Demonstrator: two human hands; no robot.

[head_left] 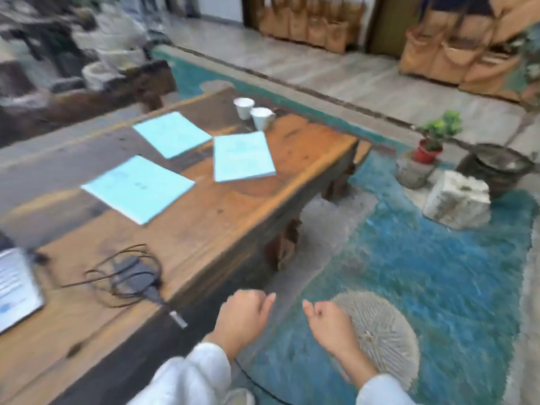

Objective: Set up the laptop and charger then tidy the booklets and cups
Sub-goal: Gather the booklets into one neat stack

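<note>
Three light blue booklets lie apart on the wooden table (239, 209): one near me (137, 188), one further back (172, 134), one to the right (241, 156). Two white cups (244, 108) (261, 117) stand side by side at the table's far end. A black charger (136, 276) with coiled cable rests near the front edge. The open laptop (16, 287) shows its lit screen at the far left. My left hand (242, 315) and my right hand (328, 324) hover in loose fists off the table's front edge, holding nothing.
A blue and grey rug (423, 273) covers the floor to the right. On it stand a white stone block (457, 198), a potted plant in a red pot (432, 141) and a dark pot (496, 168). Dark wooden furniture (102, 89) sits behind the table.
</note>
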